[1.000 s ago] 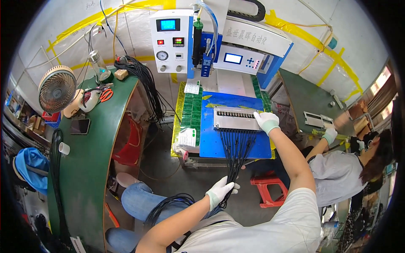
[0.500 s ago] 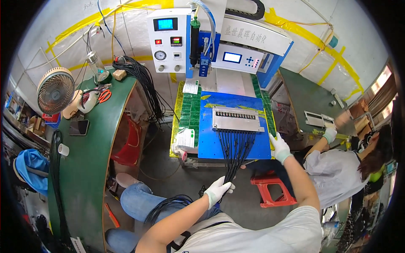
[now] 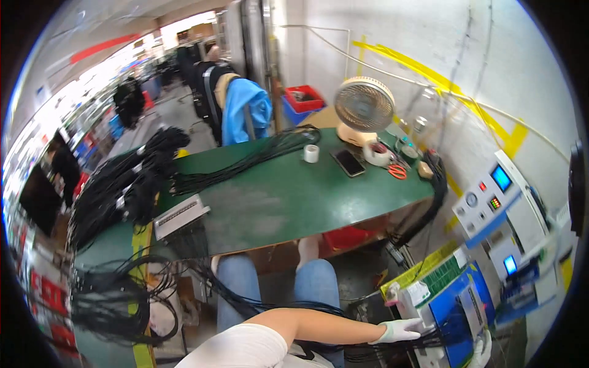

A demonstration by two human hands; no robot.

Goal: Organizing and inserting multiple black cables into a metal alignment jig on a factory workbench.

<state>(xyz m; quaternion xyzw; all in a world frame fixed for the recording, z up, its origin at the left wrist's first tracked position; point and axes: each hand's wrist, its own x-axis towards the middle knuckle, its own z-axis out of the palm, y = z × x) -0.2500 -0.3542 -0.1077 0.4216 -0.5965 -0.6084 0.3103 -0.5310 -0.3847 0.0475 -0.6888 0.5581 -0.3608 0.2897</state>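
My left hand [image 3: 400, 331], in a white glove, reaches right over a bundle of black cables [image 3: 432, 338], its fingers stretched out. The cables run from a slotted metal fixture [image 3: 471, 306] on the blue plate [image 3: 451, 303] of the bench machine. Beside the plate's near right edge is my white-gloved right hand [image 3: 482, 351], blurred, its finger pose unclear. More black cables cross my lap. On the green table [image 3: 276, 214] at left lies a second metal fixture [image 3: 181, 218] with cables hanging from it.
Thick bundles of black cable [image 3: 126, 190] lie at the table's left end, with loose coils [image 3: 116, 300] nearer me. A tape roll [image 3: 311, 153], phone [image 3: 348, 162], fan [image 3: 364, 107] and orange-handled scissors [image 3: 397, 172] stand or lie toward the back. The machine's control box [image 3: 491, 196] rises at right.
My view has swung left, bringing the green table to the middle and the machine to the right edge. My left hand's fingers, previously closed round the cable bundle, are now stretched out.
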